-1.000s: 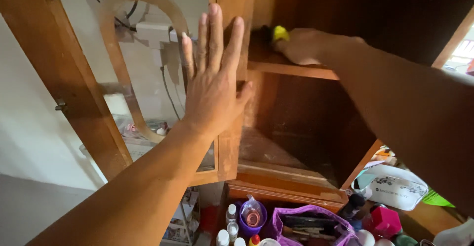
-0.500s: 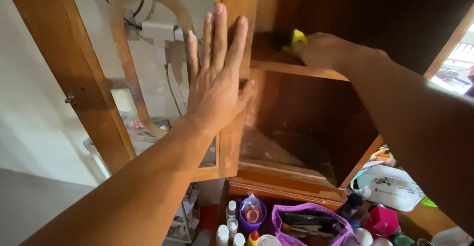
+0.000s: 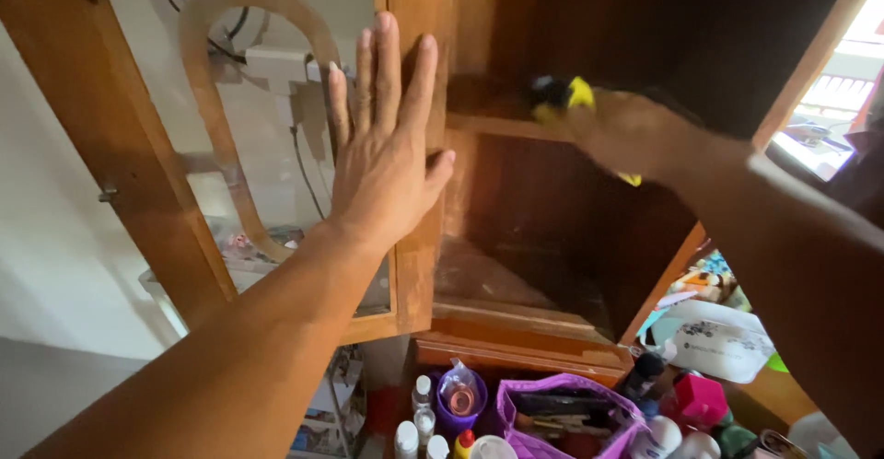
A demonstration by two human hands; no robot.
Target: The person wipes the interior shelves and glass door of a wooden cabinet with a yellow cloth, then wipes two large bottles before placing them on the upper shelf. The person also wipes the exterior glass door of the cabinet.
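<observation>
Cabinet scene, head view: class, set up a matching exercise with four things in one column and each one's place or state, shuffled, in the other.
1. left hand
2. right hand
3. purple bag
4. glass door

a. below the cabinet, open
b. swung open
c. flat on the door
d. on the upper shelf, holding something yellow

Pairs: 1-c, 2-d, 3-a, 4-b

Yellow-black brush (image 3: 575, 93), purple pouch (image 3: 564, 415)

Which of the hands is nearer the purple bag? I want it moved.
Left. The left hand lies flat on the door above the purple bag; the right hand is on the upper shelf, farther.
</observation>
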